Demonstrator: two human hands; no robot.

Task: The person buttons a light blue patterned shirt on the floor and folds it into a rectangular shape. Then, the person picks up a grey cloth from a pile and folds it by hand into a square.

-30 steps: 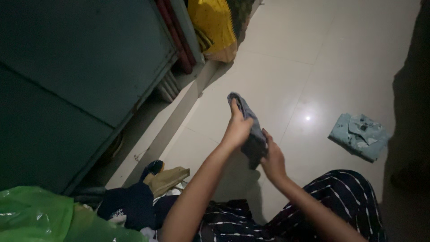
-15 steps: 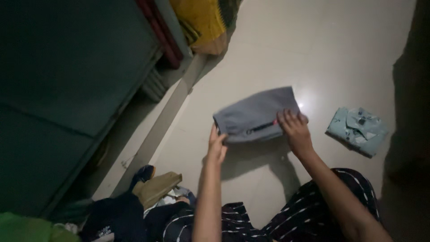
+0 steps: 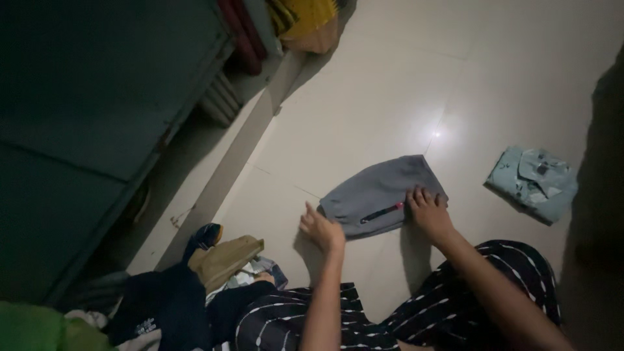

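Fingers of the left hand [image 3: 322, 231] are spread loose and released, hovering just beside the lower left edge of the folded grey shorts [image 3: 382, 195]; whether the fingertips touch the cloth is hard to tell in the dim light. Far to the left of those fingers stands a dark green metal cabinet [image 3: 97, 110], its bottom corner cut off by the frame. Below and left of them lies a heap of clothes [image 3: 195, 292] with a tan piece on top and dark pieces under it, the pile running out of the lower edge. A bit of green plastic [image 3: 32, 328] shows in the lower left corner, mostly cut off.

Between the two hands the grey shorts lie flat on the pale tiled floor [image 3: 364, 97], a dark zip with a pink end facing the person. Fingers of the right hand [image 3: 428, 211] lie flat and open on the shorts' right lower corner, pressing rather than grasping, and cover that corner. Well to the right of them a folded light blue shirt [image 3: 534, 182] rests on the floor, apart from the shorts. Beyond it the right edge sinks into shadow. Under both forearms the person's dark striped trousers [image 3: 468, 286] show.
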